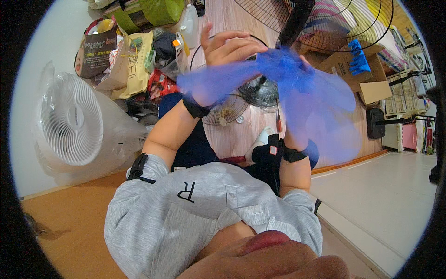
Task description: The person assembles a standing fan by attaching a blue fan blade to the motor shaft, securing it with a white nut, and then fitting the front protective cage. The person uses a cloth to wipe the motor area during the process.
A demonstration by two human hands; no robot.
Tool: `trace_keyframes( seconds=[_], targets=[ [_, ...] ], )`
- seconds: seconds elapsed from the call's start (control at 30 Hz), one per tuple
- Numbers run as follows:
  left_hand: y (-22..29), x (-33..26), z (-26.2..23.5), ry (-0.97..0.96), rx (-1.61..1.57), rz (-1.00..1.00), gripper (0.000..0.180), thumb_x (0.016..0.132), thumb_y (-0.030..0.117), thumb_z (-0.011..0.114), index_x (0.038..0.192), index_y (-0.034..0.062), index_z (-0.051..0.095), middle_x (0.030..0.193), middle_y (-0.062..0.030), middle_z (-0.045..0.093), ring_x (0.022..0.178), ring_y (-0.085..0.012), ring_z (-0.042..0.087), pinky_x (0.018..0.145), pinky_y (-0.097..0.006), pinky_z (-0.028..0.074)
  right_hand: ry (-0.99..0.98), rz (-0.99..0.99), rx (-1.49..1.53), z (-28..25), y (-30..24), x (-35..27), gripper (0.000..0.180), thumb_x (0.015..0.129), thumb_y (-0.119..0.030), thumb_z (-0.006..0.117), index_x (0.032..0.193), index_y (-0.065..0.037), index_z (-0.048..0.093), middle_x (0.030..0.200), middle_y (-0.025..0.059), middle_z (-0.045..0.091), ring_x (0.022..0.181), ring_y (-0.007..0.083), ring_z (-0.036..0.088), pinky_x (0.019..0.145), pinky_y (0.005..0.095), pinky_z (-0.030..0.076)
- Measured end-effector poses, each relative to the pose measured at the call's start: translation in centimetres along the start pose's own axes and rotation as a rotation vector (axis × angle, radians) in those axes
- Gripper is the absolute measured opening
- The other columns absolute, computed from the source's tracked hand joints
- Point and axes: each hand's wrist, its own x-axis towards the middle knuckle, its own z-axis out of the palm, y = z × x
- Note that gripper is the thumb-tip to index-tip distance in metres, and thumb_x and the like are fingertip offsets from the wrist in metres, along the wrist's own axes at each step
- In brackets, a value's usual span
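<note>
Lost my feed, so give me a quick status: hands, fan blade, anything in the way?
Left hand and right hand both gripping the blue fan blade, raised. Fan grille and fan motor on floor beneath. Nothing between.

The person wears a light grey short-sleeved shirt (209,209) with black trim at the sleeve hems and a black letter on the chest. A black band (195,108) circles the wrist below the left hand (227,46), another black band (294,155) the right wrist. Dark navy trousers (195,149) cover the legs.

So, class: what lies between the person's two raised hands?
In the head view, a translucent blue fan blade spans from the left hand to the right hand, mostly hidden behind it.
</note>
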Motion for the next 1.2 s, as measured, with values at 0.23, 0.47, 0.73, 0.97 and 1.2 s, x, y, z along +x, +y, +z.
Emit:
trace_keyframes(
  seconds=[0.23, 0.47, 0.73, 0.97, 1.2],
  targets=[
    [-1.1, 0.4, 2.7, -0.216, -0.374, -0.526, 0.043, 0.077, 0.043, 0.082, 0.103, 0.0087, 0.080, 0.114, -0.0101, 0.075, 0.117, -0.0319, 0.061, 0.108, -0.045, 0.036, 0.127, 0.188, 0.375, 1.1, -1.4, 0.7, 0.049, 0.087, -0.014, 0.083, 0.126, 0.009, 0.063, 0.066, -0.0086, 0.045, 0.058, 0.0001, 0.037, 0.053, 0.0193, 0.027],
    [-2.8, 1.8, 3.5, -0.157, -0.323, -0.418, 0.043, 0.078, 0.038, 0.082, 0.108, 0.0065, 0.079, 0.117, -0.0132, 0.074, 0.114, -0.0329, 0.063, 0.107, -0.045, 0.040, 0.120, 0.176, 0.472, 2.1, -1.4, 4.2, 0.046, 0.090, -0.011, 0.081, 0.126, 0.009, 0.061, 0.073, -0.0071, 0.054, 0.063, 0.0002, 0.042, 0.055, 0.0189, 0.032],
    [-7.3, 2.6, 3.6, 0.059, -0.006, -0.196, 0.064, 0.078, 0.023, 0.078, 0.137, 0.0069, 0.061, 0.141, -0.0173, 0.057, 0.131, -0.0374, 0.050, 0.114, -0.047, 0.033, 0.215, 0.043, 0.634, -0.8, -0.2, 8.5, 0.032, 0.100, -0.016, 0.072, 0.125, 0.001, 0.062, 0.088, -0.0043, 0.063, 0.063, 0.0015, 0.045, 0.056, 0.0201, 0.032],
    [-15.7, 3.3, 9.4, 0.230, -0.702, -0.932, 0.062, 0.089, 0.003, 0.066, 0.147, 0.0005, 0.042, 0.147, -0.0158, 0.049, 0.137, -0.0282, 0.047, 0.116, -0.038, 0.037, 0.283, 0.115, 0.592, -3.8, 4.5, 11.3, 0.025, 0.102, -0.016, 0.069, 0.123, -0.004, 0.063, 0.075, -0.0095, 0.050, 0.057, 0.0004, 0.035, 0.049, 0.0217, 0.024],
    [-15.7, 3.3, 11.1, 0.120, -1.183, -1.045, 0.044, 0.097, 0.001, 0.054, 0.140, 0.0004, 0.051, 0.130, -0.0139, 0.065, 0.116, -0.0221, 0.067, 0.098, -0.034, 0.053, 0.241, 0.098, 0.535, -6.8, 8.4, 14.2, 0.025, 0.100, -0.019, 0.071, 0.119, -0.004, 0.062, 0.071, -0.0078, 0.049, 0.054, 0.0025, 0.038, 0.048, 0.0243, 0.025]
  ],
)
